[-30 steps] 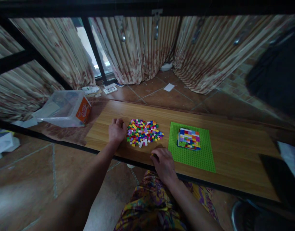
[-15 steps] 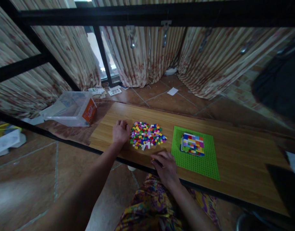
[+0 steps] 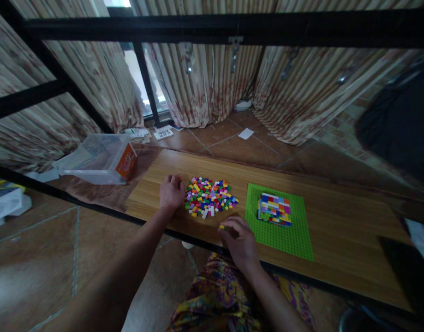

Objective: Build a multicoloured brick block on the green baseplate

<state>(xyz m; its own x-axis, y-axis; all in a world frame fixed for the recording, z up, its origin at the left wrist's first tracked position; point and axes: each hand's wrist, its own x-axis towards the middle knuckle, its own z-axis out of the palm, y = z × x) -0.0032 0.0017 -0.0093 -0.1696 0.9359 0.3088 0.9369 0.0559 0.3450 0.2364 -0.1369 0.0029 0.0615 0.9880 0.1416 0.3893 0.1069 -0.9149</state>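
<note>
Between the thumb and index finger of my right hand (image 3: 241,242) is a small yellow toy brick (image 3: 222,227), held just above the wooden board near its front edge. My left hand (image 3: 171,191) rests on the board with its fingers curled in, close by the left side of a loose pile of colourful toy bricks (image 3: 210,198); whatever lies inside those fingers is hidden. To the right of my right hand lies a green studded baseplate (image 3: 301,235). A rectangular block built of multicoloured bricks (image 3: 274,210) stands on it.
A clear plastic bin (image 3: 97,173) with an orange label sits left of the wooden board (image 3: 346,230). Black metal bars (image 3: 212,30) cross in front of the curtains. A dark flat object (image 3: 398,267) lies at the board's right end.
My right hand has tilted a little and its thumb and finger show the yellow brick more plainly. My left hand keeps its place beside the pile. The whole view has shifted slightly.
</note>
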